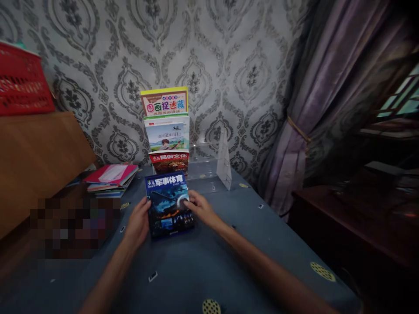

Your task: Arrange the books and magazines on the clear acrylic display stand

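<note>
Three books in the clear rack, blue book in hands

Chinese titles, four in all
The blue book says 少儿 军事体育, the red book 少儿 民俗文化, the yellow-topped book 图画捉迷藏; the white book, small and blurred, seemingly 遇见更棒的自己.
</note>
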Tool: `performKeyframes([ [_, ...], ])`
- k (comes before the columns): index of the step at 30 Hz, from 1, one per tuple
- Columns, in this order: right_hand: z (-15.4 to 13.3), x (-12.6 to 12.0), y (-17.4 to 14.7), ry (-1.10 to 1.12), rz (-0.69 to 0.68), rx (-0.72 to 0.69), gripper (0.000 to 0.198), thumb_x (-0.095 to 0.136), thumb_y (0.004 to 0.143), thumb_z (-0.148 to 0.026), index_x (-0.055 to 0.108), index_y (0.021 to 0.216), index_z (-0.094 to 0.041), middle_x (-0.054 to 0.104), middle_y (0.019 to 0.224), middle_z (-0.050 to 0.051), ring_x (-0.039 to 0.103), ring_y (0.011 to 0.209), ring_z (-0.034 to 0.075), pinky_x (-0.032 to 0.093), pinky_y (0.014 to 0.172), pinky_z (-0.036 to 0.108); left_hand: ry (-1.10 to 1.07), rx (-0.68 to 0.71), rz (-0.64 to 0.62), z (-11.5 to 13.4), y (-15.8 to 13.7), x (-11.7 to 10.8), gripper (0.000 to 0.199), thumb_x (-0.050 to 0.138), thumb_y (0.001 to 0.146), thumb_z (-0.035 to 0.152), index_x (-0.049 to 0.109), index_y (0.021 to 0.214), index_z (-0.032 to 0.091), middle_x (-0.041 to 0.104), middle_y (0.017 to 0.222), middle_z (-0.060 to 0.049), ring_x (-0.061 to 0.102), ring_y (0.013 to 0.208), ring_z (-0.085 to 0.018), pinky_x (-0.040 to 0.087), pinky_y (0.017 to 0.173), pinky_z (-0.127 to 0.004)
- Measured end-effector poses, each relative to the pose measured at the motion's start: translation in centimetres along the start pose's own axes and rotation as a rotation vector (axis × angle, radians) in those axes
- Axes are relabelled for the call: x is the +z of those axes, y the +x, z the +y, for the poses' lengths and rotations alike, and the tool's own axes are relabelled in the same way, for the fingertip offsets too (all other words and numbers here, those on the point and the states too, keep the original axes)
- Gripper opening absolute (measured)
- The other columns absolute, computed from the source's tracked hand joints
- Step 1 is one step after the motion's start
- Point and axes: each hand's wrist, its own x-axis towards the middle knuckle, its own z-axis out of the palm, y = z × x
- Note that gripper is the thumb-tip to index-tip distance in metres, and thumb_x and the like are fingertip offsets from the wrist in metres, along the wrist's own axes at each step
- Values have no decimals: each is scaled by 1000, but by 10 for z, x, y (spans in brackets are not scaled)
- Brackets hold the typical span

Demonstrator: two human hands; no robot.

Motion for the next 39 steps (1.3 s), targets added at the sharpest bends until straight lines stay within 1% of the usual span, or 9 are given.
performKeyframes([
  [4,-16,-15,37,-79,20,-99,40,69,84,-58,58,102,-24,71,91,2,69,91,22,52,87,37,46,140,-50,15,36,19,29,74,69,28,70,96,19,76,103,-6,67,111,-24,50,101,-38],
  [8,-40,-30,68,-175,46,-220,36,66,86,-55,57,103,-24,72,94,3,69,93,23,52,88,39,220,277,-177,40,63,38,38,74,70,38,69,101,18,75,104,-6,67,105,-25,52,91,-35],
  [12,-71,-40,96,-346,146,-381,35,61,90,-53,57,108,-24,72,103,6,67,100,24,52,92,41,429,508,-289,75,86,52,41,70,76,43,68,109,18,73,111,-6,65,103,-23,54,82,-31],
  [17,-93,-40,116,-521,235,-476,35,49,98,-53,54,117,-24,70,114,7,65,106,23,54,92,40,628,788,-296,101,107,63,35,60,87,40,66,114,19,70,112,-6,64,99,-21,54,80,-31],
  [22,-79,-43,119,-604,294,-439,30,47,100,-44,55,121,-25,70,111,7,65,105,23,56,88,39,714,922,-281,88,118,62,24,54,90,37,65,100,19,68,97,-4,62,101,-22,52,91,-36],
  [28,-54,-52,121,-616,291,-414,20,50,96,-34,58,110,-22,67,102,7,64,95,22,57,80,37,857,913,-176,69,128,50,19,51,91,34,61,90,18,64,90,-5,59,87,-19,51,78,-31],
  [31,-44,-55,123,-733,330,-383,18,50,94,-29,59,109,-22,64,101,7,62,93,22,55,81,37,890,906,-156,62,130,47,18,50,91,31,62,94,18,65,91,-5,60,89,-20,50,78,-30],
  [36,-31,-61,124,-1010,328,-290,8,54,91,-25,61,92,-21,62,90,7,60,84,24,50,76,36,984,955,-19,49,134,44,14,54,87,24,61,98,19,67,91,-4,61,88,-21,48,80,-32],
  [39,-29,-64,123,-1082,310,-261,8,56,92,-28,61,89,-22,65,88,7,61,86,25,47,75,35,1046,991,69,41,135,42,17,54,88,22,61,103,19,64,95,-7,60,92,-23,48,84,-35],
])
